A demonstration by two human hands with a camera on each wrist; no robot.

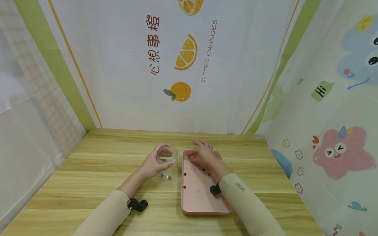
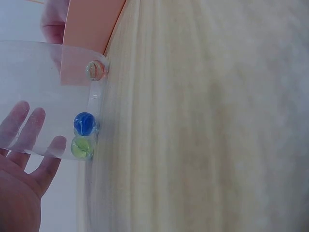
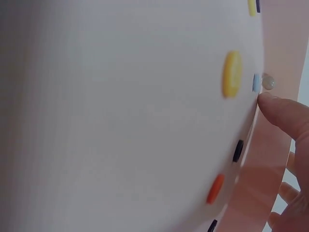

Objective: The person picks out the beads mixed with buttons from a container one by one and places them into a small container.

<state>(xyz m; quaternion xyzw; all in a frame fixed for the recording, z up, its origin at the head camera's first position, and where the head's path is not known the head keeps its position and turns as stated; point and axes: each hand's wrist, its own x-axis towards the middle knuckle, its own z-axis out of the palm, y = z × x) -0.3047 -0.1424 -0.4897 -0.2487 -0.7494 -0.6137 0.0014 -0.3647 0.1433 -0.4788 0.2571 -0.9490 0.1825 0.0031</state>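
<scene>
My left hand (image 1: 155, 163) grips a clear jar (image 1: 175, 168) near its open rim, thumb on the near side and fingers round the far side. The jar stands upright on the wooden table. On its bottom lie an orange-streaked marble (image 2: 96, 70), a blue marble (image 2: 84, 124) and a green marble (image 2: 82, 147). My right hand (image 1: 205, 156) reaches into the far left corner of a pink tray (image 1: 206, 203), other fingers lifted. A clear marble (image 3: 268, 81) lies against the tray wall, right by the thumb tip (image 3: 271, 105).
Small coloured discs like buttons are scattered over the tray floor, among them a yellow disc (image 1: 195, 180), an orange disc (image 1: 209, 174) and a pink disc (image 1: 198, 190). The tray is right beside the jar. A printed cloth (image 1: 133, 108) hangs behind the table (image 1: 94, 170).
</scene>
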